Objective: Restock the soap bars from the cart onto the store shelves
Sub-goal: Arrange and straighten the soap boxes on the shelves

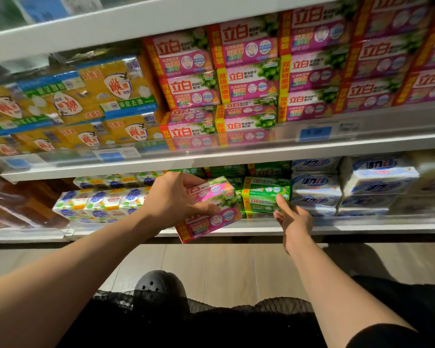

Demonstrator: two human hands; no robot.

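The one camera sits on the person's head. It looks forward and down, close to the store shelves, which rise just past the fingers.

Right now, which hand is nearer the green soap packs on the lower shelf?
Right. The right hand has its fingertips at the front of the green soap packs. The left hand is further left, gripping a pink soap pack in front of the shelf edge.
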